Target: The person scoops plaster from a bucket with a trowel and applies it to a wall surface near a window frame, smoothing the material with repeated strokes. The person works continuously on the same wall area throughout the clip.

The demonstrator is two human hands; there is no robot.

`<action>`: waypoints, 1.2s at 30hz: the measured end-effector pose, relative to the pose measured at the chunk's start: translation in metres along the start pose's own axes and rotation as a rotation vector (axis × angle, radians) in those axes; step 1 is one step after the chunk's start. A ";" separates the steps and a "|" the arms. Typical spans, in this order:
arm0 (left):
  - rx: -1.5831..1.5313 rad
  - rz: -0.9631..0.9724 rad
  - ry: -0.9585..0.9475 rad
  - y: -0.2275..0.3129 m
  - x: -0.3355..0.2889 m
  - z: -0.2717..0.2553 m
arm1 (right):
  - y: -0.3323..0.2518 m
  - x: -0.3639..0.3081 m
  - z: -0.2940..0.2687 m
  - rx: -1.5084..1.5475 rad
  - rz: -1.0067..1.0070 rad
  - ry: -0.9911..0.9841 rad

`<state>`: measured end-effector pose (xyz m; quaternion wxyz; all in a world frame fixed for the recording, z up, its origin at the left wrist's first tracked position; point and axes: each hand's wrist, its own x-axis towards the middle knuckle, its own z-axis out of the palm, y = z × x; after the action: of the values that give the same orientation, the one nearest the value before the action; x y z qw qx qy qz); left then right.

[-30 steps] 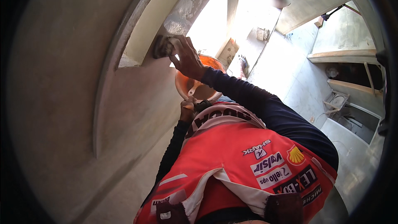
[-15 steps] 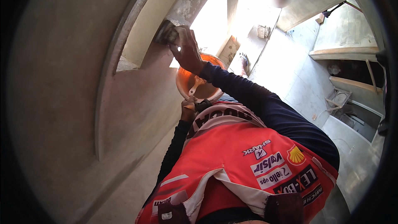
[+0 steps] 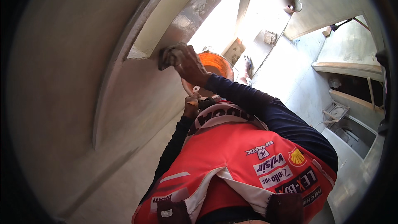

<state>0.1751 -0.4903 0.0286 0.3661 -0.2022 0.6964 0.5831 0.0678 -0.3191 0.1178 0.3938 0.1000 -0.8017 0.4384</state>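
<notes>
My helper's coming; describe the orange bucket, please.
Start at the large red shirt. Just above it in the picture, by the left hand, is a round bucket. Its bright orange inside sets it apart from the dull wall.

Orange bucket [image 3: 214,63], red-and-white shirt [image 3: 240,151]

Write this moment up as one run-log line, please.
Right hand: gripping dark block at wall | Left hand: at near rim of orange bucket | Left grip: unclear
</notes>
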 end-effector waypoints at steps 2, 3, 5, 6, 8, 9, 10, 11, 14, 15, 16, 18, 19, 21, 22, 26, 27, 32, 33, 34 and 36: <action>-0.167 -0.063 0.048 -0.003 -0.001 0.005 | -0.003 -0.004 0.005 0.032 0.169 0.009; -0.092 0.014 0.046 -0.005 -0.001 0.005 | -0.003 -0.006 0.008 0.046 0.234 0.016; -0.048 0.101 -0.008 -0.007 0.001 0.005 | -0.002 -0.009 0.013 0.040 0.239 -0.029; -0.060 0.091 -0.020 -0.008 0.001 0.004 | -0.002 -0.010 0.015 0.057 0.144 -0.019; -0.220 -0.134 0.015 -0.006 0.002 0.003 | -0.001 -0.011 0.016 0.085 -0.096 -0.086; -0.188 -0.112 0.000 -0.004 0.002 0.003 | -0.001 -0.011 0.016 0.034 -0.059 -0.066; -0.156 -0.094 -0.012 -0.003 0.001 0.003 | -0.001 -0.011 0.015 0.029 0.062 -0.073; -0.126 -0.101 0.006 -0.001 0.001 0.004 | -0.002 -0.011 0.014 0.028 0.164 -0.038; -0.144 -0.091 -0.003 0.001 -0.002 0.009 | -0.002 -0.012 0.011 0.070 0.184 -0.041; -0.168 -0.106 -0.005 0.003 -0.001 0.010 | -0.002 -0.013 0.010 0.073 0.121 -0.072; -0.192 -0.138 0.002 0.003 0.000 0.012 | -0.002 -0.013 0.010 0.073 0.000 -0.167; -0.178 -0.144 0.000 0.002 0.003 0.010 | -0.001 -0.014 0.009 0.056 0.069 -0.149; -0.139 -0.117 -0.010 0.000 0.005 0.008 | -0.001 -0.015 0.009 0.052 0.127 -0.116; -0.025 -0.001 -0.024 -0.006 0.008 0.003 | 0.000 -0.015 0.008 0.045 0.256 -0.054; 0.059 0.130 -0.071 -0.009 0.011 0.002 | 0.000 -0.015 0.008 0.058 0.159 -0.090; 0.117 0.239 -0.115 -0.017 0.013 0.001 | 0.000 -0.014 0.006 0.002 0.048 -0.173; 0.100 0.243 -0.116 -0.014 0.012 0.002 | 0.000 -0.012 0.006 -0.011 -0.007 -0.131; 0.017 0.124 -0.087 -0.001 -0.004 0.009 | -0.002 -0.011 0.005 0.057 0.133 -0.096; -0.032 0.025 -0.065 0.005 -0.004 0.010 | -0.001 -0.011 0.005 0.043 0.069 -0.135; -0.086 -0.044 -0.063 0.008 -0.003 0.011 | -0.002 -0.011 0.005 0.034 -0.016 -0.156; -0.079 -0.040 -0.034 0.009 -0.005 0.012 | -0.004 -0.010 0.005 0.023 0.110 -0.193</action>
<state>0.1751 -0.4772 0.0378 0.3812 -0.2203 0.6622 0.6063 0.0738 -0.3276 0.1116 0.2889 0.1019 -0.8352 0.4568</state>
